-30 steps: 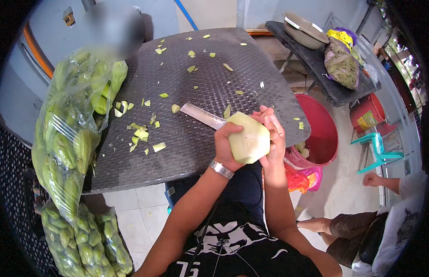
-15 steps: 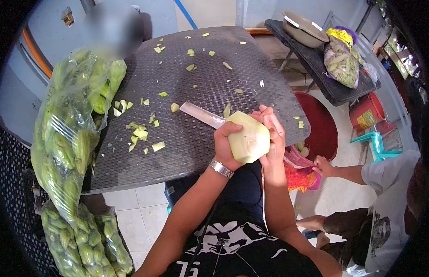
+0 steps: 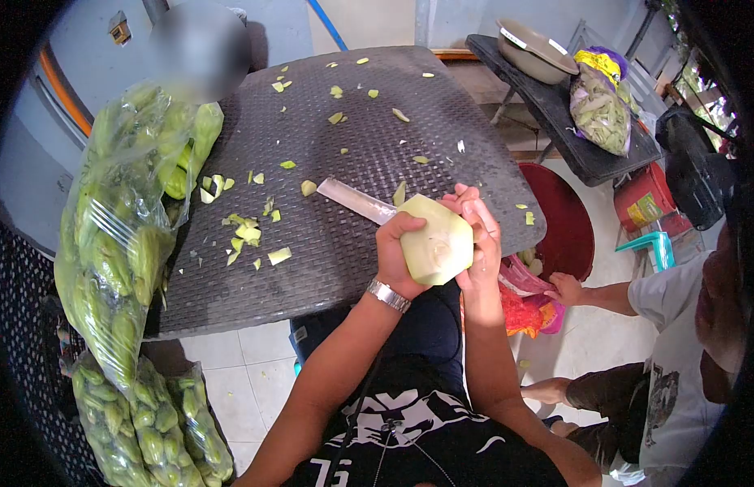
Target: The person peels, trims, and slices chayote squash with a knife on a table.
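In the head view, the peeled vegetable (image 3: pixel 436 252) sits between the person's two hands, raised over the near edge of the dark woven worktop (image 3: pixel 312 280). The left hand (image 3: pixel 397 253) is closed around its left side, thumb lying across the upper part of the pale, faceted surface. The right hand (image 3: pixel 485 247) touches its right side, fingers reaching up beside it; how firmly these grip cannot be told. The knife (image 3: pixel 354 200) points out to the left, just above the left thumb; its handle is hidden behind the vegetable, so which hand holds it cannot be told. Peel scraps (image 3: pixel 248 234) lie apart from the hands, farther left on the worktop, near a clear bag of green vegetables (image 3: pixel 113 252). Beyond the right hand stands a red tub (image 3: pixel 568 215), with a co-worker's hand (image 3: pixel 565 290) at its near side.
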`<act>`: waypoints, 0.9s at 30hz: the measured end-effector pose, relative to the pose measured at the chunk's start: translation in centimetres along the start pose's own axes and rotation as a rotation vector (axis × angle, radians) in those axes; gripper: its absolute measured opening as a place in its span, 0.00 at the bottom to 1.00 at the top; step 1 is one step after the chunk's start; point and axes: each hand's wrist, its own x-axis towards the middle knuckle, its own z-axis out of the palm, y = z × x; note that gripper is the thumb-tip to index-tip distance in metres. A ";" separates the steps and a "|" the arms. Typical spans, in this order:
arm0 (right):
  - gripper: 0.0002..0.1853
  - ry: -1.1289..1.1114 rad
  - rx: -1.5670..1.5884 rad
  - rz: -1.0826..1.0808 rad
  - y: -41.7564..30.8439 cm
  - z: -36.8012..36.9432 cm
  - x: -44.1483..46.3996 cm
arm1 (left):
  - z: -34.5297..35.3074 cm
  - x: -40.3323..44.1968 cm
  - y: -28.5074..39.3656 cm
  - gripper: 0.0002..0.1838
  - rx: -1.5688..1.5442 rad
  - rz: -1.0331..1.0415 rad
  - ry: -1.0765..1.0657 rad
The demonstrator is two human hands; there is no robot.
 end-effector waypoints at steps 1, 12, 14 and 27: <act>0.21 0.005 0.005 0.002 0.1 0.0 0.0 | -0.7 0.1 0.1 0.32 -0.001 -0.008 -0.006; 0.15 0.158 -0.138 -0.068 -2.2 -1.0 0.8 | 1.5 1.7 2.2 0.35 -0.384 0.009 0.041; 0.14 0.192 -0.183 -0.097 -2.6 -1.0 0.0 | 1.8 2.0 2.2 0.34 -0.304 0.039 0.032; 0.16 -0.103 -1.039 -0.195 -3.5 2.9 -7.9 | 1.7 4.7 2.1 0.30 -0.162 0.105 -0.132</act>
